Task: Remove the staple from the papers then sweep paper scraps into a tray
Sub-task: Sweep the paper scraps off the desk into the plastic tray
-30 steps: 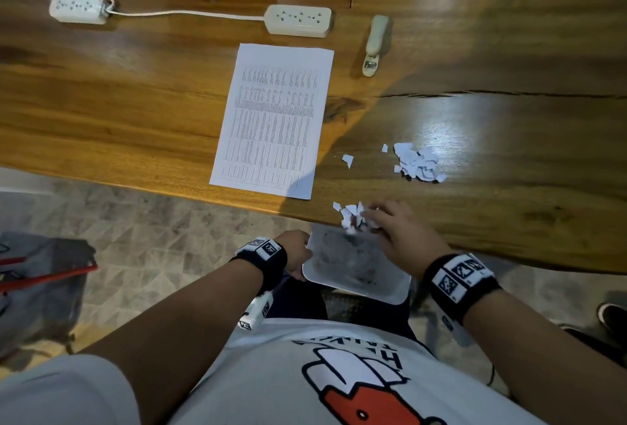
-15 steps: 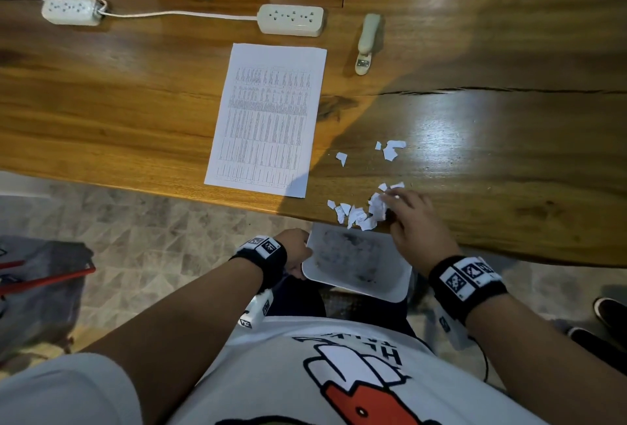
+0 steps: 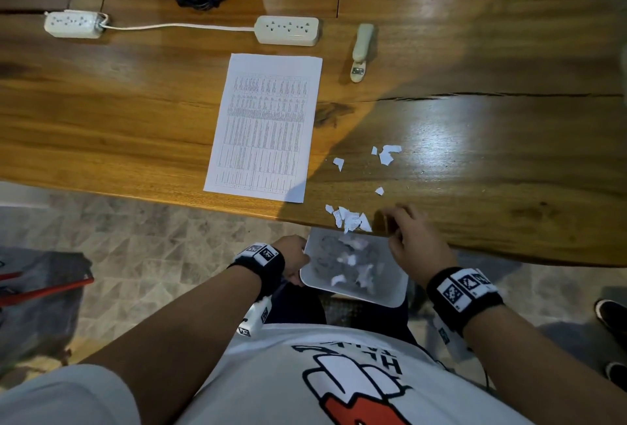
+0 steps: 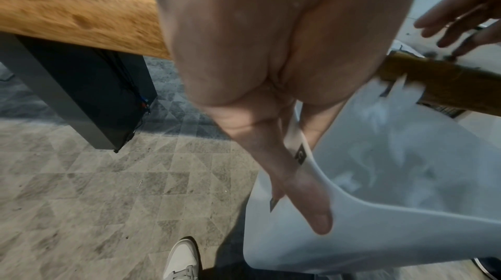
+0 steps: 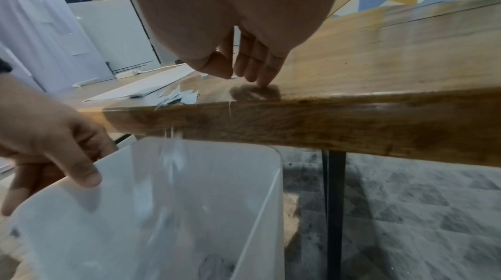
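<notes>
A person's left hand point(image 3: 294, 259) grips the rim of a white tray point(image 3: 390, 297) held below the table point(image 3: 509, 207) edge while the right hand point(image 3: 415, 245), fingers loosely extended, sweeps paper scraps point(image 3: 349, 219); any gap beneath the edge could send pieces to the floor

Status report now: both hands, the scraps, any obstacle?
Left hand grips tray under table edge. Right hand open, sweeping. Some scraps at edge, few farther back. No obstacle.
</notes>
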